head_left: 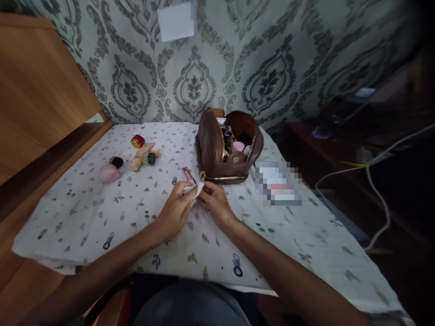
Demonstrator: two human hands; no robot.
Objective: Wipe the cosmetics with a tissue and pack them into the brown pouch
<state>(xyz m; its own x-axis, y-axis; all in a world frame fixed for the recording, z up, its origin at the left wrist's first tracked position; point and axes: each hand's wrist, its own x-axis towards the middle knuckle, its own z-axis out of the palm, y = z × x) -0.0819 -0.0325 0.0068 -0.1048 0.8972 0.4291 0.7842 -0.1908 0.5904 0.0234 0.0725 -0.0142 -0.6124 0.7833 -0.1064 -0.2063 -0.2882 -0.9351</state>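
Observation:
My left hand (pixel 175 208) is closed around a crumpled white tissue (pixel 196 190), held low over the cloth-covered table. My right hand (pixel 217 203) meets it from the other side, its fingertips pinched at the tissue's edge. Whether something small is wrapped inside is hidden. A slim pink tube (pixel 188 174), like a lip gloss, shows just beyond my left fingers; I cannot tell if it lies on the cloth or touches the hand. Behind my hands stands an unzipped brown cosmetic bag (pixel 212 151), filled with makeup items, among them a pink-lidded container (pixel 237 146).
On the left of the patterned tablecloth (pixel 118 217) lie a pink makeup sponge (pixel 109 173), a dark round item (pixel 117 161), a red-and-gold container (pixel 137 141) and several beige tubes and bottles (pixel 141 156). A blurred-out phone-like object (pixel 278 183) lies right. White cables (pixel 377 194) hang beyond the table.

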